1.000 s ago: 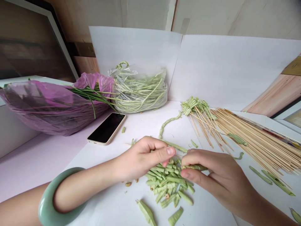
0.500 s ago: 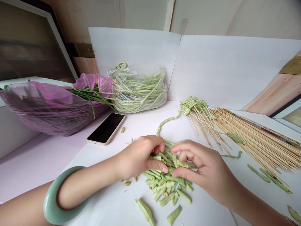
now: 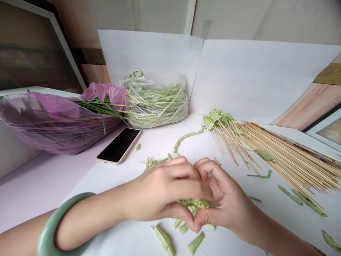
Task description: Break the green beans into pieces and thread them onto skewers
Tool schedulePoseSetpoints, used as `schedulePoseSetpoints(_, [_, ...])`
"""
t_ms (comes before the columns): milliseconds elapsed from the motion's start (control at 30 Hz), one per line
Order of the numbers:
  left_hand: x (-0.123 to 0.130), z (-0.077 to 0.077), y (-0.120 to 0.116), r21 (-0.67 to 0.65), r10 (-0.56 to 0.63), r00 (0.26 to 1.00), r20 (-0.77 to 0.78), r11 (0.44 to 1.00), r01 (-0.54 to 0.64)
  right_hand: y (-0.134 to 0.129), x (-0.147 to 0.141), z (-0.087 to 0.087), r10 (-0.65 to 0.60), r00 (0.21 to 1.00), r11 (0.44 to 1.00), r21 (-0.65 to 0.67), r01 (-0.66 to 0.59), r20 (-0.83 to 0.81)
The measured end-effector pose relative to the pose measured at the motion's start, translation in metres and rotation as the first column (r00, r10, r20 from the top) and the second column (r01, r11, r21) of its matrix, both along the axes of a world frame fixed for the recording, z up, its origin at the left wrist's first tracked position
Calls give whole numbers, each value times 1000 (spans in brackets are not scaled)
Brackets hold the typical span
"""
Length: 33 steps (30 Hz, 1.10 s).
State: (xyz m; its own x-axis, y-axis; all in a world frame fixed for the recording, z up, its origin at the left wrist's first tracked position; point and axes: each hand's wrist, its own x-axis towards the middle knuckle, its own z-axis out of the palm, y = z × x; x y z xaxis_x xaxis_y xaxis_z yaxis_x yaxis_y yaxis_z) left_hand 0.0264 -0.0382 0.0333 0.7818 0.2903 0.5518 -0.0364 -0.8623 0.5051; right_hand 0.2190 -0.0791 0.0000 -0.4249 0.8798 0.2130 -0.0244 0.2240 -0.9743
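Note:
In the head view my left hand [image 3: 167, 188] and my right hand [image 3: 225, 199] meet over a heap of cut green bean pieces [image 3: 194, 205]. Fingers of both curl around the pieces, and the two thumbs touch at the near side. Most of the heap is hidden under them. Just beyond my left hand some bean pieces [image 3: 155, 163] stick out. Closer to me lie a flat split pod [image 3: 163, 239] and a short bean piece [image 3: 196, 243]. A long curved bean [image 3: 186, 137] stretches away behind the hands. A pale green bangle [image 3: 48, 227] circles my left forearm.
A phone [image 3: 119, 145] lies at left, near a purple bag [image 3: 58, 124] of green stalks and a clear bag [image 3: 157, 103] of long beans. At right are many thin wooden skewers [image 3: 290, 156], bean bundles on sticks [image 3: 217, 119] and loose bean pods [image 3: 309, 202].
My hands, apart above the heap before, have come together and closed around the bean pieces. The left hand moved right and now covers most of them.

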Motion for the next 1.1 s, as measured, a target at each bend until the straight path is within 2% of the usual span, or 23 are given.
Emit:
schedulePoseSetpoints(100, [-1, 2, -5, 116, -33, 998, -54, 992, 39, -2, -1, -4, 63, 996, 987, -145, -72, -62])
schedulePoseSetpoints(200, [-2, 0, -5, 116, -28, 999, -31, 993, 32, -3, 1, 0, 104, 992, 977, -182, -115, -65])
schedulePoseSetpoints(300, [-2, -1, -2, 49, 5, 996, 93, 999, -10, 1, 5, 13, 71, 991, 996, -70, -63, 114])
schedulePoseSetpoints(433, [-3, 0, 1, -72, 118, 961, 252, 992, -103, 10, 15, 24, -16, 899, 991, 126, -44, 438])
schedulePoseSetpoints(500, [-3, 1, 1, -85, 170, 951, 258, 985, -153, 12, 18, 25, -44, 870, 983, 175, -48, 490])
schedulePoseSetpoints(600, [-4, 3, 0, -78, 253, 953, 168, 967, -243, 13, 18, 23, -113, 867, 965, 260, -19, 485])
schedulePoseSetpoints(667, [-4, 4, -1, -61, 292, 954, 72, 956, -288, 12, 15, 21, -198, 842, 919, 395, -19, 502])
schedulePoseSetpoints(767, [-3, 5, -4, -49, 287, 956, -68, 956, -290, 10, 13, 19, -300, 808, 819, 571, -55, 507])
schedulePoseSetpoints(867, [-2, 3, -6, -76, 274, 947, -170, 954, -290, 8, 13, 18, -335, 794, 774, 629, -76, 508])
schedulePoseSetpoints(933, [0, 2, -7, -79, 278, 936, -213, 950, -301, 8, 14, 19, -385, 765, 719, 687, -102, 516])
schedulePoseSetpoints(1000, [1, 1, -8, -64, 264, 932, -248, 956, -287, 7, 14, 21, -430, 727, 656, 739, -156, 536])
schedulePoseSetpoints(1100, [2, 0, -9, -51, 216, 934, -286, 970, -239, 5, 12, 24, -453, 678, 599, 761, -250, 579])
